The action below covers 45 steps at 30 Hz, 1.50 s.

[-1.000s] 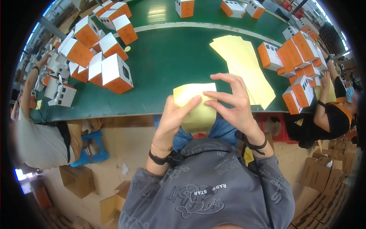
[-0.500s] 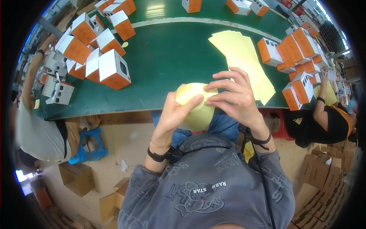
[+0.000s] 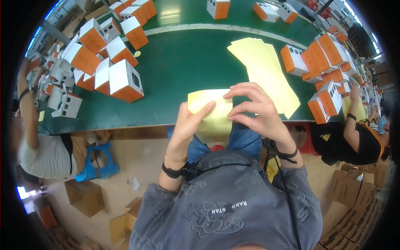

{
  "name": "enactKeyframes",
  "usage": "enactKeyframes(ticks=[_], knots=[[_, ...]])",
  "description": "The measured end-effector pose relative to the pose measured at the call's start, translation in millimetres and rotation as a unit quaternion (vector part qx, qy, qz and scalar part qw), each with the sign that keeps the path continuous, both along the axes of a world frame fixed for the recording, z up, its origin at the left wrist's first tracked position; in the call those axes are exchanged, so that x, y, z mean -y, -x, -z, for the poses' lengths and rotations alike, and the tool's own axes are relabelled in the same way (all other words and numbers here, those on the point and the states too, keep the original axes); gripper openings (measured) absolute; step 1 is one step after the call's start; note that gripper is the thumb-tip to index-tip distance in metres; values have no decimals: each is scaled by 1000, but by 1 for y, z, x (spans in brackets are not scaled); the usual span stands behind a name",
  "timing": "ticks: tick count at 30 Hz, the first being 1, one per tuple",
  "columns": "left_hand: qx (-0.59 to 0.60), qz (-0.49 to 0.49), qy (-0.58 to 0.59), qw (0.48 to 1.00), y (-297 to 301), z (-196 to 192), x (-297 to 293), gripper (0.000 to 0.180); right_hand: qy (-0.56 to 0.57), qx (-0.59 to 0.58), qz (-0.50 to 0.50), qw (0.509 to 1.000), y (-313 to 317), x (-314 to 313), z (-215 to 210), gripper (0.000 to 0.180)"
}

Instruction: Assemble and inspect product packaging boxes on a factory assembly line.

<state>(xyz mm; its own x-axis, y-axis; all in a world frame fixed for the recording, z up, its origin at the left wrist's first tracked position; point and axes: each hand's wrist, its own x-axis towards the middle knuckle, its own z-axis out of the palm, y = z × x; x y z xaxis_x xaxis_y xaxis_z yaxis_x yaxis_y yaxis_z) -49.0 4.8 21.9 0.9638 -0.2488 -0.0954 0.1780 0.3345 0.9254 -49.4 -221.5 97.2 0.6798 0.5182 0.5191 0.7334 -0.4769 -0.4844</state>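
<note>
At the far left edge of the frame, a seated co-worker in a pale shirt (image 3: 39, 154) is seen beside a blue stool (image 3: 98, 162), one arm raised along the green tabletop (image 3: 179, 71). Toward the upper left, a cluster of orange-and-white boxes (image 3: 125, 81) is spread over the tabletop. Near the middle of the frame, a pale yellow sheet (image 3: 212, 118) is held up over the near edge of the tabletop, above the person's lap. Its long axis appears to run roughly from top to bottom of the frame, with the upper edge pointing toward the tabletop and the lower end curling toward the person; the exact length is hidden by the hands. The left hand (image 3: 187, 125) is closed on the sheet's left side, its thumb laid across the face of the sheet. The right hand (image 3: 256, 110) is closed on the upper right part of the sheet, with the fingers curled over its top edge. Right of centre, a stack of yellow sheets (image 3: 264, 71) lies slanted on the tabletop. Further right, more orange boxes (image 3: 329, 62) are piled, and a second co-worker in dark clothes (image 3: 358, 143) is seen at the right edge.
</note>
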Motion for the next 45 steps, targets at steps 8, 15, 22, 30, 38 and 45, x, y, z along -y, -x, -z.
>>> enactKeyframes(ticks=[8, 15, 22, 30, 38, 45], knots=[[66, -180, -133, 972, -36, 29, -2, 30, -179, -105, 145, 967, -134, 32, -40, 78], [171, -295, -238, 909, -23, 37, 6, 23, 30, -30, 352, 935, -367, 60, 24, 141], [222, -294, -283, 886, -17, 38, 0, 18, -19, -120, 373, 920, -418, 56, 56, 135], [245, -238, -191, 920, -25, 50, -12, 9, -267, -489, 89, 825, -236, 29, -19, 124], [101, -138, 144, 975, -24, 11, -29, 47, -169, -603, 81, 776, -104, 19, 25, 117], [165, -252, -256, 918, -30, 9, -7, 22, 32, -116, 202, 972, -103, 44, 19, 53]])
